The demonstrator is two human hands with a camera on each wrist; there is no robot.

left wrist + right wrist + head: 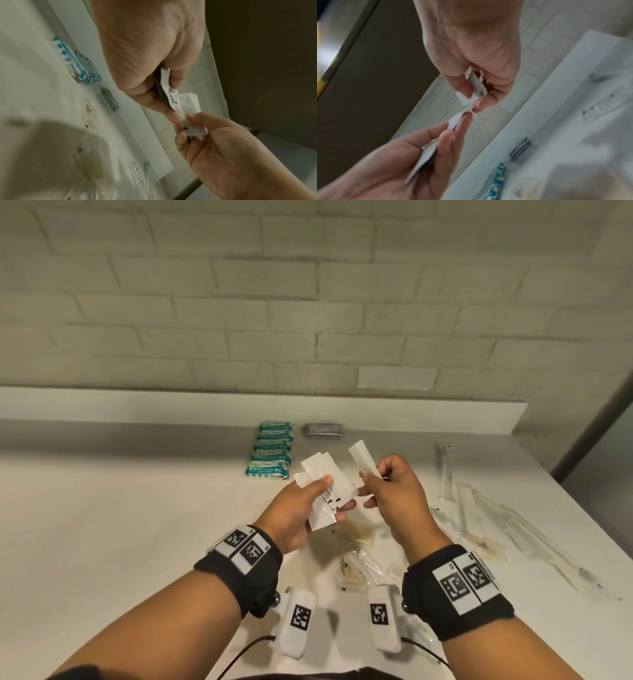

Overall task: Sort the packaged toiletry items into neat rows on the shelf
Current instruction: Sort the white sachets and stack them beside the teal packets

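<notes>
My left hand point(322, 501) holds a fanned bunch of flat white sachets point(317, 474) above the white shelf point(137, 525), thumb on top and fingers beneath. Close to its right, my right hand point(370, 486) pinches a single white sachet point(363, 458) that sticks up and back. In the left wrist view the bunch of white sachets point(167, 89) sits edge-on between thumb and fingers. The right wrist view shows the single sachet point(476, 84) pinched in that hand. Both hands hover clear of the shelf, almost touching each other.
A neat row of teal and white packets point(272, 451) lies at the back, with a grey stack of sachets point(323, 429) to its right. Clear-wrapped long items point(479, 508) are scattered at the right. Clear packets point(356, 566) lie under my wrists. A brick wall stands behind.
</notes>
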